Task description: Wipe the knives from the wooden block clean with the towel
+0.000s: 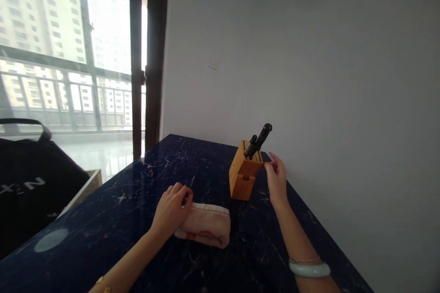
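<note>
While the left hand (173, 206) touches the towel (206, 226), grip unclear, the right hand (277, 179), fingers parted, is beside the block (242, 185) near the table's (202, 165) right edge.

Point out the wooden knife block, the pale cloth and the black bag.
Wooden knife block (242, 175): head view, on its front, near the middle.
Pale cloth (206, 223): head view, middle of its upper surface.
Black bag (34, 169): head view, on its side.
</note>
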The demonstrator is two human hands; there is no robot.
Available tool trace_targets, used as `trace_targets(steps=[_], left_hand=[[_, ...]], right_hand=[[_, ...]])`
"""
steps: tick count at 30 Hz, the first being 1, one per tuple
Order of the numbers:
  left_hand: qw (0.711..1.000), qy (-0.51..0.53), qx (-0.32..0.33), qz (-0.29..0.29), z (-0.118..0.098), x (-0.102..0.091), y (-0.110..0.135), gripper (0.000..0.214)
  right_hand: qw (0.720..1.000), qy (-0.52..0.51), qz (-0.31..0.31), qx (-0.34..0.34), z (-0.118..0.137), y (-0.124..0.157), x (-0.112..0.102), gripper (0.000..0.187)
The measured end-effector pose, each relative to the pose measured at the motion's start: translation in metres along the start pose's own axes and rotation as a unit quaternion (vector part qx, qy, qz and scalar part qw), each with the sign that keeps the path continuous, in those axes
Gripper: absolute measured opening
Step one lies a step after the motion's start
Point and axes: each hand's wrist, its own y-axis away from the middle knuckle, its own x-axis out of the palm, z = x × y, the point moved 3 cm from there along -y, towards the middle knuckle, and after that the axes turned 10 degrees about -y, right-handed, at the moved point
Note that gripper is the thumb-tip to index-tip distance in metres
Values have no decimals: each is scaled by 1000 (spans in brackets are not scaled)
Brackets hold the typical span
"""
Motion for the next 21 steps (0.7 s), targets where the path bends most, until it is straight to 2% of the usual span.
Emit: trace_targets(steps=[5,10,13,16,21], left_hand=[[999,6,19,41,-2,4,4,22],[996,26,39,81,-12,5,11,18],[995,41,49,81,-17,5,15,18],[994,61,49,79,-18,5,15,18],[992,81,46,83,-16,5,14,19]], right_hand=[[999,13,36,-25,20,-46,1,54],[989,60,130,-30,37,-83,7,60],[979,112,166,-39,42,-94,13,48],[972,162,162,-54,42,-98,20,31],[964,227,125,-68,44,-99,30,17]])
